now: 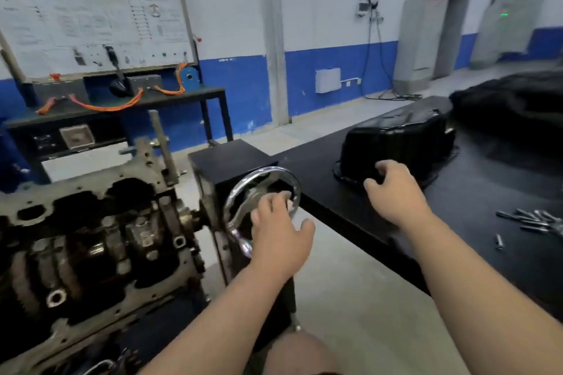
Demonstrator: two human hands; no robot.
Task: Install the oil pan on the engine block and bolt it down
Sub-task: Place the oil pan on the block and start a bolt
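The engine block sits on a stand at the left with its open underside and crankshaft facing up. A black oil pan lies upside down on the black table at the right. My right hand reaches the pan's near end, fingers curled at its edge; whether they grip it is unclear. My left hand hovers in front of the stand's chrome handwheel, fingers loosely spread, holding nothing. Several bolts lie on the table at the far right.
A black box of the stand rises behind the handwheel. A workbench with orange cables and a training board stands at the back left. A dark cloth heap lies beyond the pan. Bare floor runs between stand and table.
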